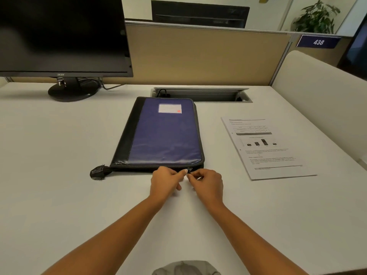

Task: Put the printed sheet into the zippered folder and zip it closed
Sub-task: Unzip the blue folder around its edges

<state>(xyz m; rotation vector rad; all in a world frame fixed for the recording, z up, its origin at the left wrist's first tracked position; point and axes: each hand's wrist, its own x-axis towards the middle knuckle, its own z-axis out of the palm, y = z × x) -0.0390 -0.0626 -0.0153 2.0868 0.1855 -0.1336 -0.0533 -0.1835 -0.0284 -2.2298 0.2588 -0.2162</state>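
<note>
Head view, left to right: a dark monitor (61,34) fills the upper left of the frame, its round stand on the white desk (59,195). At centre lies the zippered folder (162,133), blue-fronted with a black spine strip and a white label near its top edge, flat and closed on the desk. A black tab (97,172) sticks out from its lower left corner. Along the folder's lower edge, just below centre frame, the left hand (165,181) rests with fingers curled against the zipper line. Touching it on the right, the right hand (206,182) pinches the metal zipper pull (189,170) between thumb and forefinger. Right of centre, well apart from the folder, the printed sheet (268,147) lies flat on the desk, showing a table, a bar chart and text. A sign reading 438 (318,42) hangs in the upper right.
</note>
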